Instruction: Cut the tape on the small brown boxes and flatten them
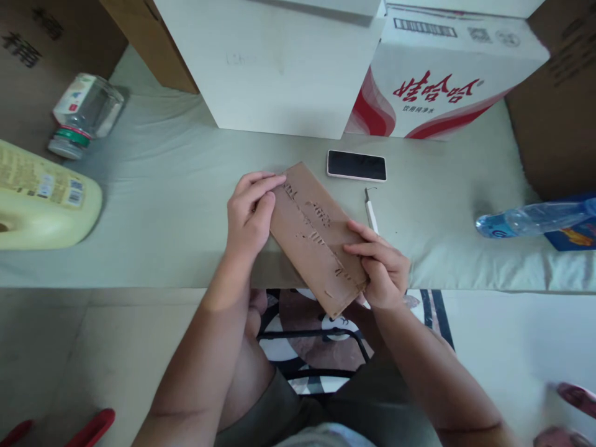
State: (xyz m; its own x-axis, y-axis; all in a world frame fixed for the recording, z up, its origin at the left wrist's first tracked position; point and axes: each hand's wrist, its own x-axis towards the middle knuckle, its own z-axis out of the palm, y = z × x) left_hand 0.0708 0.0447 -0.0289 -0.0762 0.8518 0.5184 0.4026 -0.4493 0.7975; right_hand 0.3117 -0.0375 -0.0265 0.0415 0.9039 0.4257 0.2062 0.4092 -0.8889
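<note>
A brown rectangular slab (315, 231) with carved marks on its face lies slantwise over the front edge of the cloth-covered table (162, 205). My left hand (250, 214) grips its upper left end, fingers curled over the edge. My right hand (382, 268) pinches the lower right corner, which hangs past the table's edge. A thin white-handled tool with a hooked metal tip (370, 210) lies on the cloth just right of the slab, touching neither hand.
A dark phone (356, 165) lies behind the slab. White boxes (279, 62) and a red-printed carton (433, 87) stand at the back. A clear jar (86, 115) and yellow jug (41, 198) lie left; a water bottle (531, 218) lies right.
</note>
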